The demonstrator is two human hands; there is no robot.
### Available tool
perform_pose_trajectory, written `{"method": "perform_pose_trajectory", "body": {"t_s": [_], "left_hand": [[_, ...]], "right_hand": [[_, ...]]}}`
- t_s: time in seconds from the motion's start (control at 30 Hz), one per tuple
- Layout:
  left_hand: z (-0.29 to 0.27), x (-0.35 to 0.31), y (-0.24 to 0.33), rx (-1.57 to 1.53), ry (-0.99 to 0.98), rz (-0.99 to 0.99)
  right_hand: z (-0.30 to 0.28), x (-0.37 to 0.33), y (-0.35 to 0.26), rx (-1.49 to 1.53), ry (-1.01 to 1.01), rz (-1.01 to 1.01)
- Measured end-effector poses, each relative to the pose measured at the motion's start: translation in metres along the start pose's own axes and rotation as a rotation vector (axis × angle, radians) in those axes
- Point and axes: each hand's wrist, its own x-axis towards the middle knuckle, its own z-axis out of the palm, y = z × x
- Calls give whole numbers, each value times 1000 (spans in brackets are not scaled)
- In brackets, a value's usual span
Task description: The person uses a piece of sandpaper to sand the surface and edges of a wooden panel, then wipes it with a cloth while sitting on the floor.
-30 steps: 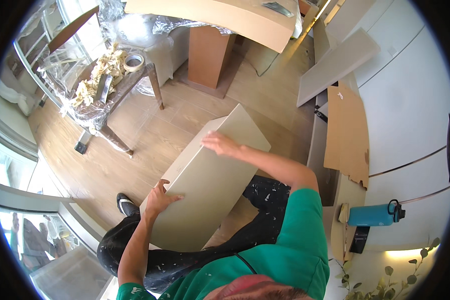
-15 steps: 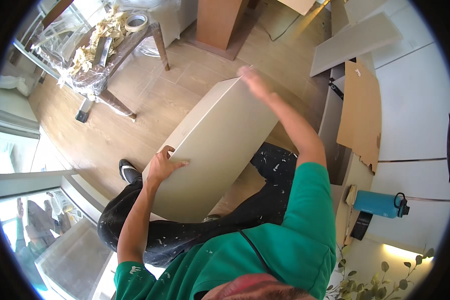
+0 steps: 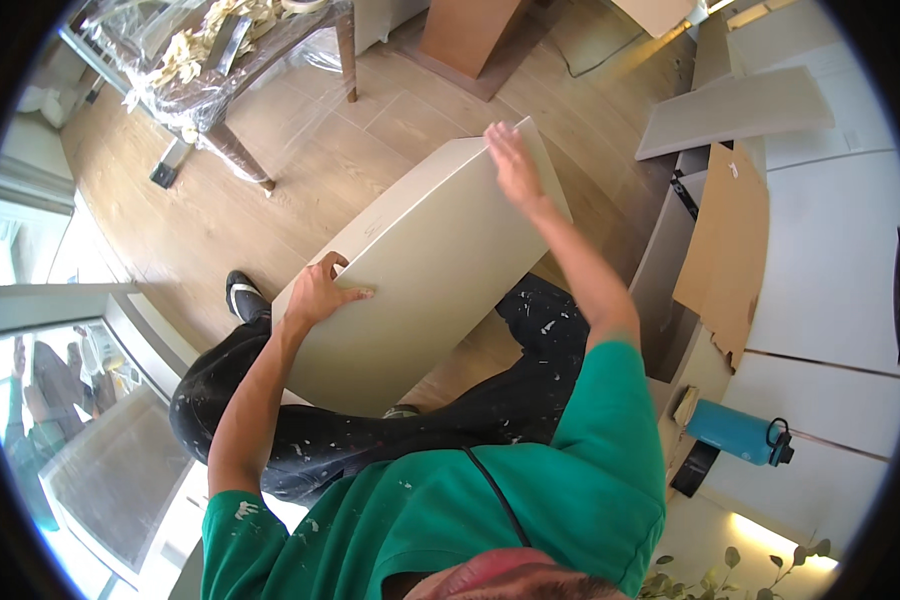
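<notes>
A large beige box-shaped piece, maybe a drawer or cabinet part (image 3: 425,275), stands tilted between my legs, its smooth broad face toward me. My left hand (image 3: 318,293) grips its upper long edge, with the thumb on the broad face and the fingers bent over the edge. Toward the far end of the same face is my right hand (image 3: 515,172), its fingers stretched out and slightly blurred. It appears to lie flat against the surface near the upper edge and holds nothing. The underside of the piece is hidden.
A plastic-wrapped chair (image 3: 245,95) bears crumpled masking paper and a blade-like tool. On the right are an opened cabinet (image 3: 660,250), a loose pale panel (image 3: 735,112), torn cardboard (image 3: 725,240) and a blue bottle (image 3: 732,432). A glass door (image 3: 100,430) is at left.
My right hand has moved from the far upper corner down onto the broad face. The left hand keeps its grip. The whole view has shifted slightly.
</notes>
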Motion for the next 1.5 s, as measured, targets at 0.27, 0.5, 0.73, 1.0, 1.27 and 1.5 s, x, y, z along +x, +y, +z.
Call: {"method": "perform_pose_trajectory", "body": {"t_s": [0.27, 0.5, 0.73, 1.0, 1.27, 1.5], "left_hand": [[2, -3, -20, 61, 30, 75], [-99, -54, -6, 402, -339, 84], [-183, -75, -24, 153, 394, -6], [-198, -105, -54, 94, 436, -151], [-199, -99, -37, 51, 382, -29], [-197, -106, -56, 111, 431, -62]], "right_hand": [[-3, -24, -195, 423, -11, -372], [-19, 25, -54, -13, -136, -49], [3, -34, -346, 418, -90, -218], [-18, -10, -176, 111, -160, 101], [-9, -37, -367, 460, -213, -239], [-27, -4, -200, 112, -189, 26]]}}
